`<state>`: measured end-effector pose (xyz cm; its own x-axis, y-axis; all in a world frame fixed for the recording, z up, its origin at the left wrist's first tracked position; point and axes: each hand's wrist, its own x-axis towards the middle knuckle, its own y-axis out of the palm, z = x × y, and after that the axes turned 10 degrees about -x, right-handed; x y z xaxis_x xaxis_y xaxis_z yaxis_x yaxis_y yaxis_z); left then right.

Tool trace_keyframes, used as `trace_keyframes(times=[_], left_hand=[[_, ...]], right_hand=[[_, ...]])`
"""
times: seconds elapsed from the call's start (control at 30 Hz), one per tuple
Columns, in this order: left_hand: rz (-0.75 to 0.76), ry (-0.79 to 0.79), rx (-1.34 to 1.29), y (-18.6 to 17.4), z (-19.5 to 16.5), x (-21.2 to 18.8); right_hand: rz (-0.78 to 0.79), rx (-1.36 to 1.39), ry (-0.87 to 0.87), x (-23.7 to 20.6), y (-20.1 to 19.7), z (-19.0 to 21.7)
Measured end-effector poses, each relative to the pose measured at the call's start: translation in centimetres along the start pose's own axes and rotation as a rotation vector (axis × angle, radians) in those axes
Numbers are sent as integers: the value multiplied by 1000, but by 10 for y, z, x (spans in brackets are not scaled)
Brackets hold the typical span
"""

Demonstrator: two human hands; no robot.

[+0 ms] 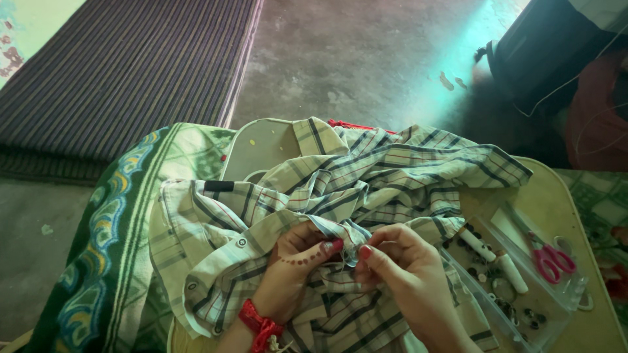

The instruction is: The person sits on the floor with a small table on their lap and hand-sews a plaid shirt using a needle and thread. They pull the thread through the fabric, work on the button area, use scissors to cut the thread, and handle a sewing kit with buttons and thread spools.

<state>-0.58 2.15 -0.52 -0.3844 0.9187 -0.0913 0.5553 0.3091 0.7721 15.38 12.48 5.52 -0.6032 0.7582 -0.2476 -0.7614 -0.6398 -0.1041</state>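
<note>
1. Plaid cloth first: the checked shirt lies bunched over the middle of the surface, spilling off its near edge toward me, and I work on one raised fold of it.
2. My left hand has thumb and forefinger pinched shut on that fold; I judge the grip best kept close to the working spot so the cloth stays taut.
3. My right hand meets it from the other side, fingers closed on the same fold. I cannot tell whether a needle or thread sits between them; it is too small to see.
4. I judge short, even pulls wise here, as the loose layers beneath could get caught in the stitch.
5. Near the surface's right edge lies a clear tray with pink-handled scissors, two white spools and dark buttons; I keep my right wrist from nudging it.
6. A green patterned cloth hangs off the left edge; I avoid dragging it along with the shirt.
</note>
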Motion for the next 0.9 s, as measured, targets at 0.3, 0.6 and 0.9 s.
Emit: trace_keyframes(times=[0.3, 0.6, 0.9], left_hand=[[-6, 24, -5, 3, 5, 3], [-180, 77, 7, 5, 16, 14], [-60, 202, 19, -5, 31, 22]], right_hand=[[43, 13, -307, -1, -9, -6], [56, 248, -246, -14, -44, 17], [104, -720, -226, -25, -20, 36]])
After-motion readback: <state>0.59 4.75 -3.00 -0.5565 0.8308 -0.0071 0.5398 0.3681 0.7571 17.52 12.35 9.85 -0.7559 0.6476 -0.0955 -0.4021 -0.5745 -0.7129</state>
